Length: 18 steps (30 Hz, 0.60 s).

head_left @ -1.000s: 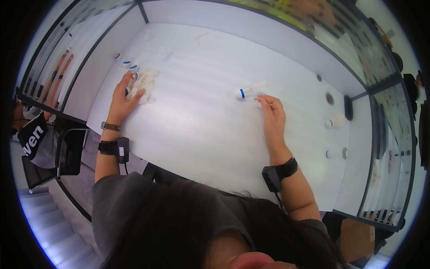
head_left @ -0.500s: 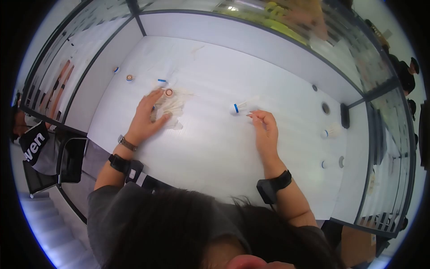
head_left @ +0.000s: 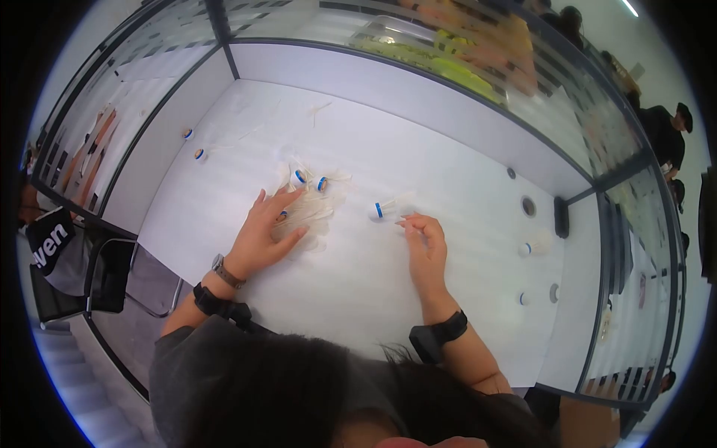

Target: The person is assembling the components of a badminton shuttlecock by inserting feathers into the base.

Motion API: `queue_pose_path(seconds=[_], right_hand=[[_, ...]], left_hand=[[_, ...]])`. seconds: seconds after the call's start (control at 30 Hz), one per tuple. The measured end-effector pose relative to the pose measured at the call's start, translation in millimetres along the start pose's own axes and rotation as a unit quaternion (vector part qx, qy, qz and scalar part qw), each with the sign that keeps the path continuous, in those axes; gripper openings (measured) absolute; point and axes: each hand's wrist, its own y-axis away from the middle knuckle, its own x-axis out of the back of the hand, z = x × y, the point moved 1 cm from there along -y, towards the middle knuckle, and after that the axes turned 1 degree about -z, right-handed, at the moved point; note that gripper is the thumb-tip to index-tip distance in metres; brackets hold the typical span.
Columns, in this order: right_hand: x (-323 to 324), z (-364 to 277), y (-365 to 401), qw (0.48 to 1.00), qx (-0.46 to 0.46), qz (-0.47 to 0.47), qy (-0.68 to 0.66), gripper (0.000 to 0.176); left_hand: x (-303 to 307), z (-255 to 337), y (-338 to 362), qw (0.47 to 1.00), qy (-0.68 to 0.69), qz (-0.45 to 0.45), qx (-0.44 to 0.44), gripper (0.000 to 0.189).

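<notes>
My left hand point(head_left: 263, 233) lies with its fingers spread over a pile of loose white feathers point(head_left: 317, 213). One blue-banded shuttlecock cork point(head_left: 281, 216) shows partly under its fingers. Just beyond the fingertips, two more corks, a left one point(head_left: 299, 178) and a right one point(head_left: 322, 184), sit among the feathers. My right hand point(head_left: 426, 237) is closed in a pinch at the thumb and forefinger; whatever is between the tips is too small to make out. Close to those fingertips, a shuttlecock point(head_left: 381, 210) lies on its side, its feathers pointing right.
Two corks, one point(head_left: 187, 134) and another point(head_left: 199, 154), lie at the far left. On the right are a feathered shuttlecock point(head_left: 529, 248) and a small blue-and-white piece point(head_left: 523, 299). Low white walls point(head_left: 358, 78) with glass above surround the white table point(head_left: 358, 299). People are beyond the glass.
The view has tilted, shifting everything lower in the picture. My left hand has slid right, and the feathers and corks by it now lie closer to the shuttlecock. My right hand keeps its pinch.
</notes>
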Motion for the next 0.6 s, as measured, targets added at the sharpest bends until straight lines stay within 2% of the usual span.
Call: queue_pose_path(seconds=[0.13,0.33,0.43,0.6], right_hand=[[0.9,-5.1,-1.0,1.0,-0.003,-0.002,0.003,0.006],[-0.4,-0.4,0.8,1.0,-0.004,0.001,0.013,0.006],[0.5,1.4,1.5,1.0,-0.01,-0.001,0.004,0.006],[1.1,0.9,1.0,1.0,-0.014,0.002,-0.007,0.007]], left_hand=[[8.2,5.1,4.0,0.999,0.018,0.016,0.027,0.049],[13.0,2.1,7.4,0.99,0.037,0.134,-0.006,0.041],[12.4,-7.7,11.4,0.983,0.013,0.179,-0.035,0.043],[15.0,0.3,6.8,0.982,0.036,0.171,-0.066,0.04]])
